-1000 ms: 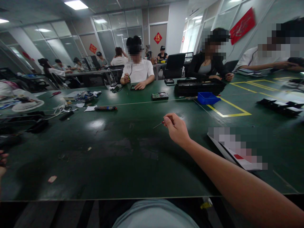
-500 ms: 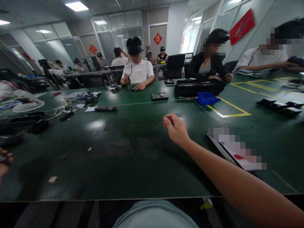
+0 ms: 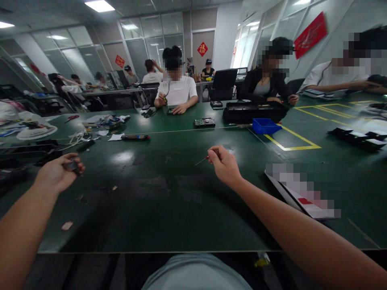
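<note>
My right hand (image 3: 224, 164) is closed around a small screwdriver (image 3: 200, 161) with a reddish handle, its thin metal shaft pointing left and down above the green table. At the left, my left hand (image 3: 59, 172) grips a small dark grey object (image 3: 71, 165); the fingers cover part of it and its kind is unclear. Beyond that hand lie a black block (image 3: 86, 146) and pale cables (image 3: 79, 136). The two hands are well apart.
A hard drive (image 3: 204, 122), a blue bin (image 3: 266, 126) and a long black casing (image 3: 255, 112) stand further back. A thick pen-shaped tool (image 3: 136, 137) lies left of centre. On the right is a white booklet (image 3: 290, 193). Across the table sits a person in white (image 3: 178, 89).
My left hand has come in from the left edge, moving right and away from me with the dark object. My right hand and the screwdriver stay nearly still.
</note>
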Demonstrator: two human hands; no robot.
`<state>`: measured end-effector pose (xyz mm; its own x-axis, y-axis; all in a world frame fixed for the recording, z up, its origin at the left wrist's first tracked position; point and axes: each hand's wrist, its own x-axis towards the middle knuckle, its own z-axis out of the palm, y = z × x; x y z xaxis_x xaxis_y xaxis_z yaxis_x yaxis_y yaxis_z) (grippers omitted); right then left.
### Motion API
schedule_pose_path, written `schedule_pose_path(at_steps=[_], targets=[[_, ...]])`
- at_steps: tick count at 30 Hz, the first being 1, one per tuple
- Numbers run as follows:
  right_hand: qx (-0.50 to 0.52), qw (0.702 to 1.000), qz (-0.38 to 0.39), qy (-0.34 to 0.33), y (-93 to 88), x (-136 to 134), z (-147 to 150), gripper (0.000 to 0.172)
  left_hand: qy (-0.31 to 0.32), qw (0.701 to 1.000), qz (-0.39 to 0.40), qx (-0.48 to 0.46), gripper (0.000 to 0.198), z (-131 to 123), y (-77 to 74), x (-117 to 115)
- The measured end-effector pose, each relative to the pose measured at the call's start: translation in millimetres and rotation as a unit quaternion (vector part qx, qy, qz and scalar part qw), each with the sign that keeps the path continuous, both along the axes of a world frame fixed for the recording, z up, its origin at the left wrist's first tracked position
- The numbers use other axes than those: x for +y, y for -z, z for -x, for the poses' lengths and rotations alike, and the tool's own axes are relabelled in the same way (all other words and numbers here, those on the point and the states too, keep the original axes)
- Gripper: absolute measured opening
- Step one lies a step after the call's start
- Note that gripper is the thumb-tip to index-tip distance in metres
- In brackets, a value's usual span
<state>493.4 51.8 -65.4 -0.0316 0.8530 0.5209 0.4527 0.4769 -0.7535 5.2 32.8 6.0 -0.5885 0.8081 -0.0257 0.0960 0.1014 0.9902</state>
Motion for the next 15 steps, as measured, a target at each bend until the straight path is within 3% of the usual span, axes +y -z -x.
schedule_pose_path(at_steps=[3, 6, 10, 15], targets=[[0.002, 1.000, 0.000, 0.001, 2.0, 1.3, -0.1, 0.021, 0.057, 0.989, -0.020, -0.133, 0.022, -43.5, 0.4, 11.6], [0.003, 1.000, -0.001, 0.001, 2.9, 1.7, -0.4, 0.021, 0.124, 0.977, -0.023, -0.170, 0.023, -86.9, 8.1, 22.2], [0.010, 1.000, 0.001, -0.001, 2.2, 0.9, -0.7, 0.022, 0.236, 0.963, -0.024, -0.130, 0.021, -153.7, 22.5, 23.5], [0.002, 1.000, 0.002, -0.002, -0.4, -1.2, -0.3, 0.024, 0.417, 0.907, -0.017, -0.062, 0.031, -231.3, 33.5, 8.9]])
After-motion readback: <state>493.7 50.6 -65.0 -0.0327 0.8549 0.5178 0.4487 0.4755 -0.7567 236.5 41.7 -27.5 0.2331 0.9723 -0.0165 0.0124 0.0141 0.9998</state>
